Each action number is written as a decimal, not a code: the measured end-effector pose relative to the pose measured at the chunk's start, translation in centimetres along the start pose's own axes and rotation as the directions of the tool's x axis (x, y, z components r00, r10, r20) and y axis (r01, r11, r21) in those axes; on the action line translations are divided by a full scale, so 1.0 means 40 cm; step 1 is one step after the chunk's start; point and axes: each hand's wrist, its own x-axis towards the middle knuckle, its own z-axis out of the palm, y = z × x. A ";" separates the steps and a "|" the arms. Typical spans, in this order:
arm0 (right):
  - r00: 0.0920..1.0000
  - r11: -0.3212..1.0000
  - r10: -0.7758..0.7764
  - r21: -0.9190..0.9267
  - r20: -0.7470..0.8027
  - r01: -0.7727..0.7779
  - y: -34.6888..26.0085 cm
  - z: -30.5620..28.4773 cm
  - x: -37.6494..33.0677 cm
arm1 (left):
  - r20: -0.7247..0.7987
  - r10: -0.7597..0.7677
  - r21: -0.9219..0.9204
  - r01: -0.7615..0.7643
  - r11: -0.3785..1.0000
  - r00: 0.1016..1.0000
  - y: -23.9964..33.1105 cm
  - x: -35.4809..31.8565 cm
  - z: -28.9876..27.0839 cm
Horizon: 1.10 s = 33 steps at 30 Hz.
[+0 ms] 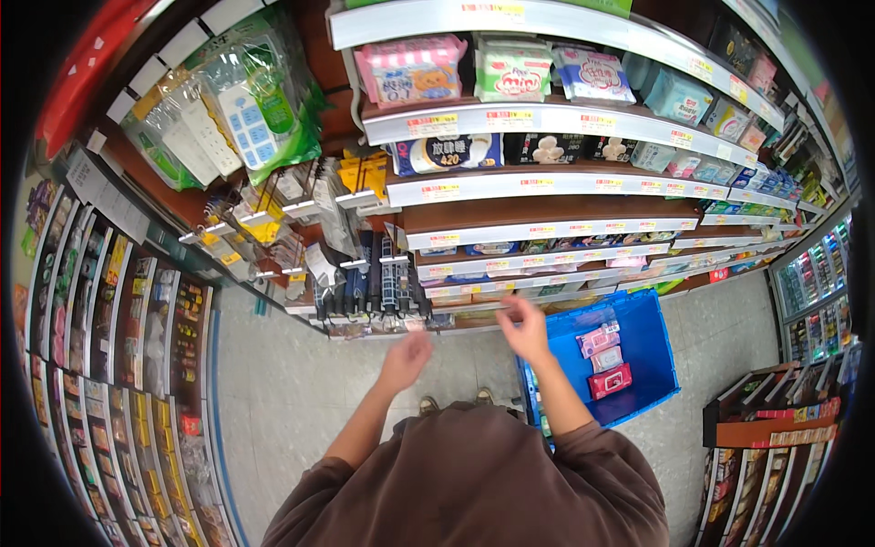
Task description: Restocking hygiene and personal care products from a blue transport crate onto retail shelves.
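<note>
My left hand (406, 360) is raised over the floor in front of the shelves, its fingers smeared by motion. To its right, my right hand (524, 328) hovers near the lower shelves, thumb and fingers apart with nothing between them. Beside my right forearm a blue plastic crate (658, 351) stands on the floor. Inside it lie a light pink soft pack (599, 341), a whitish pink pack (606, 358) and a deep pink pack (610, 381). My right arm covers part of the crate's left side.
Ahead, a shelf unit (583, 187) bears sanitary pad packs, among them a pink pack (412, 71) and a green one (513, 73). Umbrellas (378, 278) hang at its left, below packaged power strips (251, 123). More shelving (118, 365) lines the left; a snack rack (766, 438) stands right.
</note>
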 end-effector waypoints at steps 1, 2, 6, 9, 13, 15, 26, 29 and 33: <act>0.992 0.994 -0.107 -0.024 -0.061 0.106 -0.067 -0.009 0.053 | -0.068 0.089 -0.054 -0.092 0.994 0.994 0.052 0.054 -0.029; 0.976 0.982 -0.188 -0.045 -0.106 0.184 -0.155 -0.016 0.100 | -0.141 0.110 -0.092 -0.123 0.988 0.984 0.105 0.106 -0.070; 0.854 0.894 -0.445 -0.072 -0.270 0.443 -0.353 -0.033 0.277 | -0.373 0.331 -0.123 -0.400 0.908 0.867 0.317 0.323 -0.189; 0.862 0.917 -0.392 -0.056 -0.323 0.396 -0.413 -0.008 0.355 | -0.424 0.293 -0.101 -0.367 0.925 0.857 0.409 0.426 -0.235; 0.900 0.965 -0.258 -0.142 -0.352 0.221 -0.419 0.025 0.393 | -0.430 0.350 0.037 -0.372 0.928 0.832 0.454 0.520 -0.216; 0.924 0.980 -0.192 -0.111 -0.332 0.164 -0.412 0.034 0.403 | -0.355 0.336 0.009 -0.356 0.934 0.872 0.462 0.539 -0.202; 0.940 0.980 -0.173 0.040 -0.296 0.193 -0.415 0.051 0.460 | -0.409 0.431 0.239 -0.361 0.901 0.804 0.427 0.607 -0.205; 0.928 0.985 -0.171 -0.030 -0.330 0.171 -0.384 0.035 0.461 | -0.401 0.435 0.258 -0.357 0.898 0.806 0.439 0.590 -0.191; 0.909 0.984 -0.154 0.018 -0.388 0.175 -0.365 0.014 0.472 | -0.462 0.487 0.304 -0.384 0.872 0.741 0.462 0.588 -0.172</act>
